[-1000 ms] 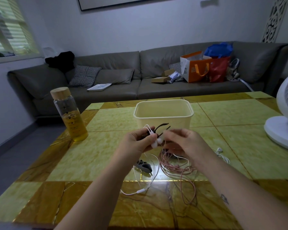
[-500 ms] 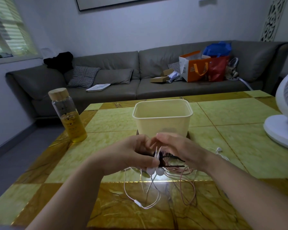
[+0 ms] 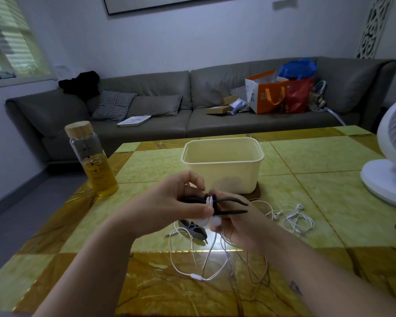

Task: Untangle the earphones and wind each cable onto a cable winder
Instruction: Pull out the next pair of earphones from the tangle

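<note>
Left hand: the left hand (image 3: 169,207) is hovering above the worktop (image 3: 325,193), its fingers (image 3: 201,210) pinching together on the white earphones (image 3: 209,220) where the stems meet the black cable winder (image 3: 229,205).
Right hand: the right hand (image 3: 242,225) is cupping under the same bundle from the right, its fingers curling closed around the black cable winder and the cable below it.
Black cable winder: it is sitting between the two hands, its two thin black arms sticking out to the right, one above the other.
White earphones: the two round buds are hanging just below the left thumb, touching each other; their pale cable (image 3: 192,268) is trailing down in loops onto the worktop, with an inline remote lying at the near end of the loop.
Pink cable: a thin pinkish cable (image 3: 258,271) is lying in loose loops under the right wrist.
Second winder: a grey cable winder (image 3: 193,228) is lying on the worktop just below the hands, beside a jack plug.
Second earphones: another white pair (image 3: 293,217) is lying in a loose heap to the right, apart from the hands.
Container: a cream tub (image 3: 222,165) is standing just behind the hands.
Bottle: a glass bottle (image 3: 90,161) with a wooden lid is standing at the left, part full of yellow liquid.
Fan: a white fan (image 3: 391,161) is standing at the right edge.
</note>
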Demonstrator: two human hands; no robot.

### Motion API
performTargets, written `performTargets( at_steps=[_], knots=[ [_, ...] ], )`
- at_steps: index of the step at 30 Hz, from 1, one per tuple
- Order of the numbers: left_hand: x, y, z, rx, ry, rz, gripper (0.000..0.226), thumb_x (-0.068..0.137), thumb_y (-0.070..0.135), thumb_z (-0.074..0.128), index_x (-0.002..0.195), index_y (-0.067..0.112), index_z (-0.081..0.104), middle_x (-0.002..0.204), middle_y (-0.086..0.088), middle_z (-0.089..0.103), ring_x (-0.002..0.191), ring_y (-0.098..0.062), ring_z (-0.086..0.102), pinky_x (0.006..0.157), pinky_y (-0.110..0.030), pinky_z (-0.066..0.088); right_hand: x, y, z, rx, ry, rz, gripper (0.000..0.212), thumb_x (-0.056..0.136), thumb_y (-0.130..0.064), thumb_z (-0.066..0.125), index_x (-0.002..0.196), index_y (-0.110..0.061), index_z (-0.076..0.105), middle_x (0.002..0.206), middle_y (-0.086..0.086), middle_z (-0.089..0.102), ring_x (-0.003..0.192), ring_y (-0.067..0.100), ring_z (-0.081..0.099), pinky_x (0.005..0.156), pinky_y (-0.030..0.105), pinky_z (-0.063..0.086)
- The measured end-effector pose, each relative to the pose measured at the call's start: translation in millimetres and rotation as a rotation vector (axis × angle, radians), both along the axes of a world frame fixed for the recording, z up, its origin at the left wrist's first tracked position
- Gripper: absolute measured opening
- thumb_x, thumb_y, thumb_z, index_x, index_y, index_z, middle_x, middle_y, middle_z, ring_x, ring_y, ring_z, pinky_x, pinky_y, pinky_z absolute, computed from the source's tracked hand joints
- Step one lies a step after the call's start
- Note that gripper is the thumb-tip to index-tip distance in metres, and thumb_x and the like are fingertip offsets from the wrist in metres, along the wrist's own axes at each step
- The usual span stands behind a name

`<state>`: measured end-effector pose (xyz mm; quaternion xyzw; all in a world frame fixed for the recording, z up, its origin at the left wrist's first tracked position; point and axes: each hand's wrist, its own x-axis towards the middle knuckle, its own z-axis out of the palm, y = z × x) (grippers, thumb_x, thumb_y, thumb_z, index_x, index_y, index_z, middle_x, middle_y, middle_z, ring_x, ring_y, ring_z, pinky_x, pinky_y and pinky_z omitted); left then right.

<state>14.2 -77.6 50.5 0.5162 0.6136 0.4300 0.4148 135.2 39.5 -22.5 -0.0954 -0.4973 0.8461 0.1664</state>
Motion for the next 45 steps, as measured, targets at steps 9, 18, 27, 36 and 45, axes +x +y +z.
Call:
performTargets(
  at_steps=[9,18,27,36,45],
  knots=[
    [-8,-2,-11,0.021,0.176,0.14,0.028,0.082,0.027,0.064,0.109,0.027,0.071,0.094,0.006,0.073,0.081,-0.001,0.064,0.074,-0.013,0.049,-2,-3,-4,0.155,-0.126,-0.161,0.016,0.097,-0.008,0.05,0.087,-0.012,0.063,0.05,-0.008,0.03,0.045,0.006,0.025,0.047,0.018,0.033],
    [1,19,-36,0.154,-0.633,0.427,0.02,0.08,0.006,0.059,0.098,0.006,0.067,0.083,-0.011,0.072,0.069,-0.011,0.068,0.07,-0.021,0.058,5,-10,4,0.485,-0.139,-0.42,0.011,0.087,-0.027,0.064,0.098,-0.022,0.066,0.071,-0.002,0.063,0.045,0.0,0.048,0.045,0.011,0.037],
    [22,37,-47,0.206,-0.748,0.575,0.014,0.088,0.01,0.062,0.101,0.011,0.066,0.086,-0.005,0.071,0.082,-0.013,0.065,0.071,-0.019,0.054,0,-11,-9,0.753,0.051,-0.691,0.018,0.084,-0.026,0.07,0.101,-0.028,0.063,0.094,-0.008,0.069,0.077,0.002,0.065,0.064,0.015,0.048],
    [26,40,-50,0.211,-0.818,0.57,0.005,0.085,0.007,0.061,0.089,0.006,0.063,0.073,-0.005,0.067,0.062,-0.008,0.065,0.064,-0.016,0.053,7,3,-7,0.863,0.07,-0.708,0.024,0.08,-0.014,0.075,0.093,-0.033,0.07,0.093,-0.005,0.071,0.088,0.008,0.068,0.075,0.023,0.056],
    [17,37,-45,0.16,-0.694,0.474,0.026,0.07,0.015,0.066,0.091,0.001,0.062,0.073,-0.011,0.07,0.062,-0.016,0.07,0.057,-0.02,0.055,13,16,2,1.06,0.056,-0.705,0.016,0.081,-0.013,0.075,0.097,-0.016,0.075,0.095,-0.007,0.072,0.09,0.001,0.066,0.08,0.025,0.055]
  ],
)
